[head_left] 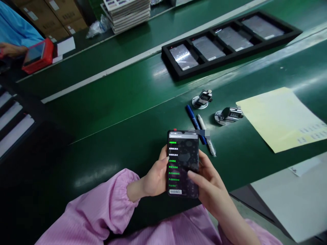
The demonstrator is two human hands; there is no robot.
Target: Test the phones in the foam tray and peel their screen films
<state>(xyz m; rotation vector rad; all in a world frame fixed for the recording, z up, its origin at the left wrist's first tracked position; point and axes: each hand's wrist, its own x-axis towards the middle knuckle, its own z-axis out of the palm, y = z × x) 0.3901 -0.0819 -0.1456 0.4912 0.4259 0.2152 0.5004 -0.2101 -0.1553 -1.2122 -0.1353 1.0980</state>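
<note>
Glossy phone [183,163] held between two hands over a smooth green desk [122,146]

The phone is a slim, dark slab with rounded corners, above the near part of the desk; its glassy screen shows lines of green and white text. A small white label [175,192] with fine print sits at its lower edge. The left hand [157,173] pinches the left side, thumb at the edge and fingers curled behind. The right hand [211,183] wraps the right side, fingers behind, thumb over the screen; whether that thumb touches the glass, I cannot tell. A pink sleeve [97,204] of finely striped cloth gathers into a ruffled cuff.

Just beyond the phone lie a blue pen [191,117] and a slender white pen [202,125], side by side. Near them stand two shiny metal counters [203,98] [230,115] on round bases, then a flat, pale yellow sheet [276,115]. Farther off, a long, matte black tray [178,73] holds four flat, shiny rectangles [184,56], one per compartment.
</note>
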